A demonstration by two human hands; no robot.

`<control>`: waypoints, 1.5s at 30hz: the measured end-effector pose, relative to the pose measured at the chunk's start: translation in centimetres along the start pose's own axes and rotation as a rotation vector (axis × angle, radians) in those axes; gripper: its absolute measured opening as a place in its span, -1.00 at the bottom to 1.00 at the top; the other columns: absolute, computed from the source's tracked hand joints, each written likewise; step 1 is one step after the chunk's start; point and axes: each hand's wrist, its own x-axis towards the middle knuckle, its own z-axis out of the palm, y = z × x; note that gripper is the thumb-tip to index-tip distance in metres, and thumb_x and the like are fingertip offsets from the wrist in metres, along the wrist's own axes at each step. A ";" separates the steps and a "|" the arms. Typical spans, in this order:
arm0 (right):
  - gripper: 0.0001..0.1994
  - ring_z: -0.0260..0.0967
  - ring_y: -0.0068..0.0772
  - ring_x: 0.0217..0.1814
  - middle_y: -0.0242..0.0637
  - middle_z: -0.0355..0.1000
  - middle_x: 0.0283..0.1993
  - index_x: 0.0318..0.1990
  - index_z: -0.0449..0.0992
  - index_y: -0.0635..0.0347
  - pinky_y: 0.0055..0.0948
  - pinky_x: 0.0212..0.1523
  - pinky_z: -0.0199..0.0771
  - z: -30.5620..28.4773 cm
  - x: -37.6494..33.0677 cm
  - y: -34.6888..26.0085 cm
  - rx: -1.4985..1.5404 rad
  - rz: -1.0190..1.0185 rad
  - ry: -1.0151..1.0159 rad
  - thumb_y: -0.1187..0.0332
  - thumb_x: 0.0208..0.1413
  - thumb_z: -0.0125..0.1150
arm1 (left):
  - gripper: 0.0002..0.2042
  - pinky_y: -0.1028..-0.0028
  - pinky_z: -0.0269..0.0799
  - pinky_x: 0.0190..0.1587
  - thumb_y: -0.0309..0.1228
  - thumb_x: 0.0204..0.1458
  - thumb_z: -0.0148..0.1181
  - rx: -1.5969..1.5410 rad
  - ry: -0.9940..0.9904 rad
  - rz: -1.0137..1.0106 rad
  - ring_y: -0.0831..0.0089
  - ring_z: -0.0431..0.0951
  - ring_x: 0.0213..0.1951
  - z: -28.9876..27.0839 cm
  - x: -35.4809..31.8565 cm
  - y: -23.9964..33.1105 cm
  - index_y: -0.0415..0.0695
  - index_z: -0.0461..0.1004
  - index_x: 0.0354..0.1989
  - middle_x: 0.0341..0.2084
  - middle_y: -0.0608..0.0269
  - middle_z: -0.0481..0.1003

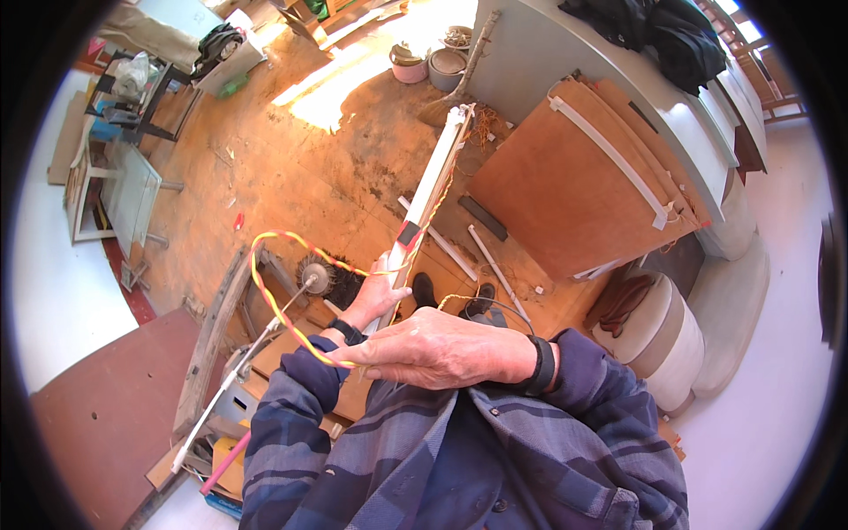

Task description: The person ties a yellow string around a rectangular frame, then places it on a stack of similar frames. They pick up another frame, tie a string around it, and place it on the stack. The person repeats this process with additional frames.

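Loose wire, long strip: a snag or slip is the risk.
The left hand grips the strip, slanting out over the floor; the right hand pinches the wire, looped wide leftward. A hard pull could kink the wire or twist the strip from its single grip, and the slack loop might catch on the nearby disc.

I hold a long, straight, dark-banded white strip, slanting away from me, and pinch a red-and-yellow twisted wire that loops out to its left.
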 end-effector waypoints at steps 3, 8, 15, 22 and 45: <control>-0.57 0.52 0.06 -0.14 -0.01 0.57 -0.09 0.31 0.38 0.23 -0.12 -0.10 0.45 0.8 2.4 -0.6 0.004 -0.186 0.035 0.37 0.31 0.12 | -0.10 0.17 0.19 0.37 -0.27 -0.13 0.48 -0.071 -0.007 0.014 -0.07 0.29 0.28 0.0 -0.9 -0.6 -0.31 0.08 0.36 0.22 -0.23 0.27; -0.48 0.50 0.09 -0.35 0.02 0.52 -0.30 0.34 0.27 0.33 -0.07 -0.36 0.48 1.5 5.7 -3.5 -0.211 -0.299 0.102 0.38 0.26 0.14 | -0.15 0.23 0.30 0.28 -0.49 -0.03 0.42 -0.253 -0.004 -0.127 0.11 0.32 0.24 0.8 -3.6 0.8 -0.18 0.02 0.43 0.23 -0.11 0.28; -0.47 0.49 0.10 -0.52 -0.01 0.41 -0.60 0.30 0.23 0.29 -0.01 -0.52 0.45 3.4 11.5 -1.1 -0.360 -0.012 0.030 0.40 0.17 0.13 | -0.12 0.16 0.26 0.33 -0.29 -0.01 0.41 -0.135 0.013 -0.132 -0.08 0.31 0.30 2.3 -4.8 -1.8 -0.15 0.03 0.46 0.31 -0.15 0.24; -0.94 0.56 0.01 -0.35 -0.15 0.51 -0.49 -0.28 0.51 0.11 -0.08 -0.40 0.53 0.1 12.6 15.8 -1.018 0.067 -0.172 0.41 0.10 0.14 | -0.14 0.15 0.18 0.40 -0.38 -0.01 0.35 -0.125 0.061 -0.149 -0.12 0.24 0.35 4.6 -6.4 -3.3 -0.25 0.01 0.45 0.36 -0.23 0.17; -0.64 0.57 0.04 -0.08 -0.03 0.60 -0.22 0.11 0.54 0.03 -0.02 -0.09 0.53 -11.3 5.1 24.4 -1.263 0.676 -0.304 0.25 0.15 0.25 | -0.37 0.09 0.43 0.11 -0.50 -0.15 0.38 -0.058 0.234 -0.110 -0.19 0.47 0.03 5.5 -7.0 -2.0 -0.40 0.25 0.14 -0.02 -0.29 0.42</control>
